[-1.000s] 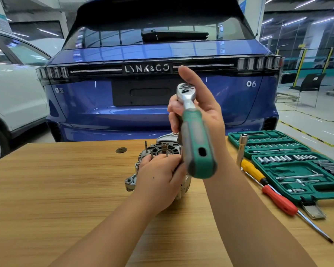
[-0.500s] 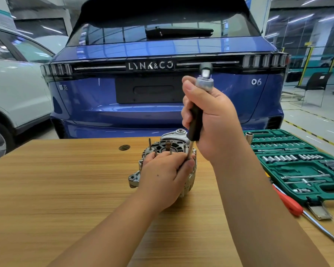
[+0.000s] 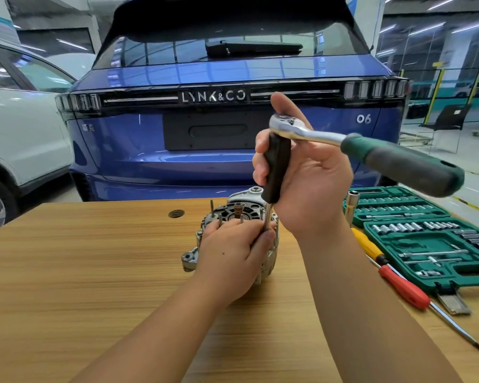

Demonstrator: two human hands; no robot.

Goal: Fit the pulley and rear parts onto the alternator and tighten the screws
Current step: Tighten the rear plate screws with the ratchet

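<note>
Centrally on the table (image 3: pixel 94 272), your left hand (image 3: pixel 230 261) grips the alternator (image 3: pixel 241 214) and pinches the driver shaft, steadying both; your right hand (image 3: pixel 307 183) holds the ratchet (image 3: pixel 371 150) and extension handle (image 3: pixel 275 167) upright for square turning.

"LYNK&CO" on blue car (image 3: pixel 150 150) tailgate, "06" badge

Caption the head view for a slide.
Left hand steadies the alternator while right hand holds a ratchet upright over it.

Blue car (image 3: pixel 233 150) behind wooden table (image 3: pixel 80 272), white car (image 3: pixel 20 139), green socket case (image 3: pixel 432 244), red screwdriver (image 3: pixel 404 286)
</note>
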